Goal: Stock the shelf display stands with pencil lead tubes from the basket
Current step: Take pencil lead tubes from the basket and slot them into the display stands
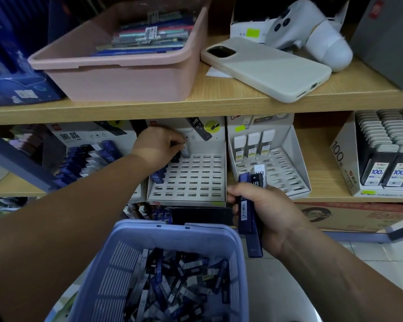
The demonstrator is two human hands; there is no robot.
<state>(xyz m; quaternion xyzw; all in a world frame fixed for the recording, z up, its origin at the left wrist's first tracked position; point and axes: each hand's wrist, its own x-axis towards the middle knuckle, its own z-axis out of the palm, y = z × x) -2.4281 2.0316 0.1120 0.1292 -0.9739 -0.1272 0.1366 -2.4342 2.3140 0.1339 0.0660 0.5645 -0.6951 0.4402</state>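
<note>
Stocking is under way at the middle display stand (196, 180), a white slotted tray on the lower shelf (326, 194) that is still nearly bare, with only a few tubes standing along its left edge. The left hand (157, 145) reaches to the back left corner of that stand, fingers pinched closed on what looks like one dark tube being pressed down into a slot; the hand covers most of it, so how deep it sits I cannot tell. The right hand (263, 212) waits just in front of the shelf edge, closed around a small bundle of blue and black pencil lead tubes (249, 205), held upright with the printed ends up, probably so the other hand can pull them off one at a time. Below both arms sits the lavender basket (130, 259), heaped with loose tubes, kept close under the shelf so refills are a short reach. To the left another stand (91, 154) is already packed with blue tubes, and to the right a third stand (270, 163) holds only three white-capped tubes at the back. On the upper shelf rest a pink tub (116, 80) of pens and a phone (265, 68), well clear of the work.
</note>
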